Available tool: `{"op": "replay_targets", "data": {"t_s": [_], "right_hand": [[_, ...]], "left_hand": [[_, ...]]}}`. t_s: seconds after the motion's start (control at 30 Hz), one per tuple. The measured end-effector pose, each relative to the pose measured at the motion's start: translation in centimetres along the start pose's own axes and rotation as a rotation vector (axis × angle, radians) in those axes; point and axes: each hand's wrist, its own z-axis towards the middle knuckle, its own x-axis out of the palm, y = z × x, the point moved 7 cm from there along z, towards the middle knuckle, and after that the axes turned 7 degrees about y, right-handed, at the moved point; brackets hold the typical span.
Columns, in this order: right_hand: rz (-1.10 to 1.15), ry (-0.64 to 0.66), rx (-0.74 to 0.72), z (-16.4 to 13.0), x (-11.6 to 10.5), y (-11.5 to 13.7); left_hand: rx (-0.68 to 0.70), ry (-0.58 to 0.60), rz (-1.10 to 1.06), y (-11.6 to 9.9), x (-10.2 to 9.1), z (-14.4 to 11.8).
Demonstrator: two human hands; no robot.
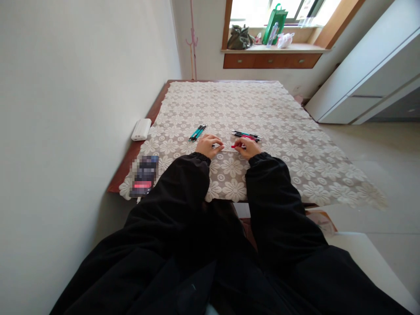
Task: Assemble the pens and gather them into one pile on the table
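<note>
Your left hand (208,145) and right hand (248,148) are resting side by side on the lace-covered tabletop (278,131), holding a thin pen part (229,148) between them. Teal plastic pens (197,132) are lying just beyond your left hand, red-and-black pens (246,136) beyond your right, a white rectangular power bank (141,129) sitting far left.

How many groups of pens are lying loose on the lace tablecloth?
2: teal pens beyond the left hand, red and black pens beyond the right hand. Both hands hold another; more may be hidden.

Loose black sleeves (183,188), gathered cuffs
</note>
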Motion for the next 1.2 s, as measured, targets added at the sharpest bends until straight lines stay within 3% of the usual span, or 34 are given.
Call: {"op": "replay_targets", "data": {"t_s": [0.2, 0.37, 0.73, 0.8, 1.0, 1.2], "right_hand": [[-0.013, 0.016, -0.094, 0.3, 1.3, 3.4], [-0.03, -0.064, -0.113, 0.1, 0.6, 3.4], [0.107, -0.046, -0.13, 0.3, 1.3, 4.0], [0.194, -0.108, -0.121, 0.3, 1.0, 4.0], [0.579, -0.468, -0.079, -0.2, -1.2, 2.6], [0.557, -0.544, -0.09, -0.5, -2.2, 2.4]], "left_hand": [[0.066, -0.012, -0.007, -0.3, 0.1, -0.1], [0.091, -0.069, -0.003, 0.1, 0.2, -0.1], [0.175, -0.036, -0.028, -0.1, 0.4, 0.2], [0.144, -0.044, -0.022, -0.2, 0.1, 0.2], [0.056, 0.002, 0.028, -0.6, 0.0, -0.3], [-0.025, 0.06, 0.115, -0.2, 0.5, -0.7]]}}
